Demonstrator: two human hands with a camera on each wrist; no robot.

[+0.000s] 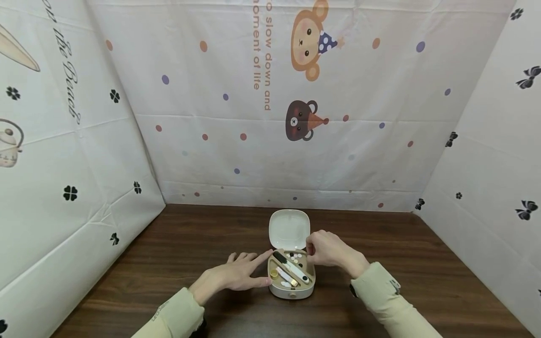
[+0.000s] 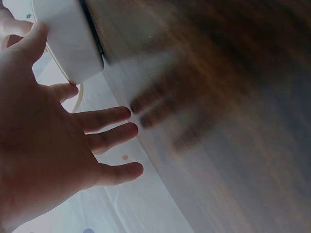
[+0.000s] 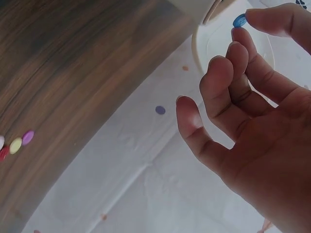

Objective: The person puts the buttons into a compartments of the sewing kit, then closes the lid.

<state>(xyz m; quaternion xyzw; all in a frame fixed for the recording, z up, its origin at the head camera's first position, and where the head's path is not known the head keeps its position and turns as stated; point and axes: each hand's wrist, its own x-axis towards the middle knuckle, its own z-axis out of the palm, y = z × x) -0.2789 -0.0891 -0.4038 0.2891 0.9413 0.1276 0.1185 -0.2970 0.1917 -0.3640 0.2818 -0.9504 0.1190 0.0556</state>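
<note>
Right hand: my right hand (image 1: 331, 251) pinches a small blue piece (image 3: 239, 20) between thumb and index; other fingers bent, clear of it.
Blue piece: up at my fingertips, by the box's back right corner; lid behind it in the right wrist view.
Left hand: my left hand (image 1: 236, 273) is spread, grasping nothing; thumb and index touch the box's left side, other three fingers off it.
Box: box (image 1: 291, 294) sits on the wood table (image 1: 203, 244), lid (image 1: 289, 229) open at the back.
Middle slot: black-and-white stick (image 1: 297, 271), lying diagonally.
Left compartment: pink-and-white stick with gold end (image 1: 286, 276), yellow round item (image 1: 274, 273), small white pieces (image 1: 285, 284).
Right compartment: small black and white pieces (image 1: 295, 257); partly behind my right hand.
Loose on table: purple piece (image 3: 28, 137), yellow piece (image 3: 15, 145), red piece (image 3: 4, 154), pale one cut by the frame edge.
Backdrop: printed white cloth (image 1: 253, 155).
</note>
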